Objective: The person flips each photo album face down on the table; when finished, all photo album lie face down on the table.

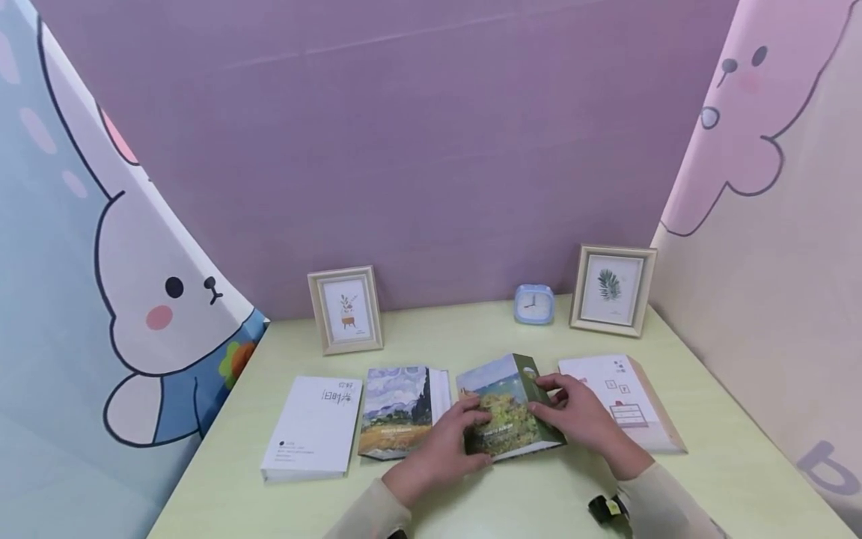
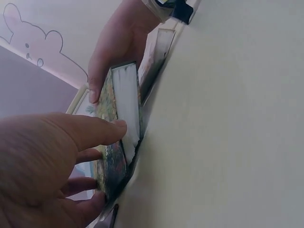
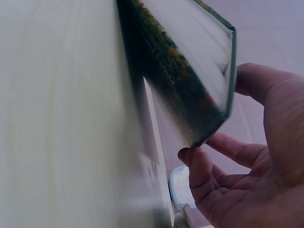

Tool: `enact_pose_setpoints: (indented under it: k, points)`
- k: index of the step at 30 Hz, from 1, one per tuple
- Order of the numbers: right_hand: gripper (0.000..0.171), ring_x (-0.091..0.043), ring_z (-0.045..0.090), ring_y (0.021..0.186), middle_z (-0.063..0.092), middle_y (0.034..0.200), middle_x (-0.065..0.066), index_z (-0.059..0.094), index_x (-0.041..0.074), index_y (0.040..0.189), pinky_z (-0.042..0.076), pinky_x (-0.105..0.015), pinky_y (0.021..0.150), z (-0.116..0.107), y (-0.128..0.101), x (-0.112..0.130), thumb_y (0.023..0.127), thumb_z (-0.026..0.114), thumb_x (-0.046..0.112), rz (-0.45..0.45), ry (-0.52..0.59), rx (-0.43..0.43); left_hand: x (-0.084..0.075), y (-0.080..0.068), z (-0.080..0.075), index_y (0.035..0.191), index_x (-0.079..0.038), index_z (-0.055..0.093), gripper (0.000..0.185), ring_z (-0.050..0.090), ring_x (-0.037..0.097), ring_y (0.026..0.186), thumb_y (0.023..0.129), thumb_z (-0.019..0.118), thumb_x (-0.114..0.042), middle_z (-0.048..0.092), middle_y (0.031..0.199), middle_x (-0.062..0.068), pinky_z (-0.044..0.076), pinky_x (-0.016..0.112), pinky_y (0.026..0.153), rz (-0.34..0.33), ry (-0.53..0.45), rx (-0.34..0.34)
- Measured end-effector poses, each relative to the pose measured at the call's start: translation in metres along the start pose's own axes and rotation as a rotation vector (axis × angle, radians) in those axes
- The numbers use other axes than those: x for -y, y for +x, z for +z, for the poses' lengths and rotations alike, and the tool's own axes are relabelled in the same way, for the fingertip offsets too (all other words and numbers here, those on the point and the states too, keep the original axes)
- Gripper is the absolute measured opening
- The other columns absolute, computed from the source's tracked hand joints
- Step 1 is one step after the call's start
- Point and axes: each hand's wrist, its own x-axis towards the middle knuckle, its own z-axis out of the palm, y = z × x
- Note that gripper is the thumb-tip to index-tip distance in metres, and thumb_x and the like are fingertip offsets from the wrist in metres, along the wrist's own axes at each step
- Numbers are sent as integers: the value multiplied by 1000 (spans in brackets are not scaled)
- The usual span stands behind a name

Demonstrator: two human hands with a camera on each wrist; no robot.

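A thick book (image 1: 506,408) with a painted landscape cover and a green spine is held tilted at the near middle of the pale green counter (image 1: 714,464). It is grasped by the left hand (image 1: 444,449) at its left edge and by the right hand (image 1: 582,415) at its spine. Four books are counted in the row, with two picture frames (image 1: 346,309) and one blue clock (image 1: 535,304) set behind.

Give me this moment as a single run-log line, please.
left hand: holds green book | right hand: holds it too | book: tilted on table | neighbours: three books flat
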Motion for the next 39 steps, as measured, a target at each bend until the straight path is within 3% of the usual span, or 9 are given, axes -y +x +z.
enact_pose_setpoints:
  k: [6,16,22,39]
  points:
    - [56,-20,66,92,71,111,-9,67,3,132,57,-33,73,-1,-1,2,89,85,34,22,-5,24,1,3,-3,148,-19,59,68,35,34,151,88,86,-32,35,167,8,34,56,121,2,31,15]
    - [54,-19,66,95,72,109,-7,68,6,131,57,-36,79,-2,-2,0,89,85,35,45,-49,46,4,2,0,145,-18,62,65,37,34,150,86,88,-31,39,165,8,35,56,120,20,12,-14]
    - [54,-19,67,95,73,110,-7,69,6,131,58,-38,80,-3,-2,-1,88,85,36,31,-62,51,5,3,1,145,-17,63,68,42,34,147,84,90,-31,38,165,4,39,54,118,-5,-15,-28]
    - [52,-19,67,93,72,111,-8,71,3,127,59,-43,84,-7,-1,-3,88,85,34,-8,-120,86,-2,4,-1,146,-14,61,71,39,33,149,83,91,-29,35,167,2,37,54,119,-55,-81,-22]
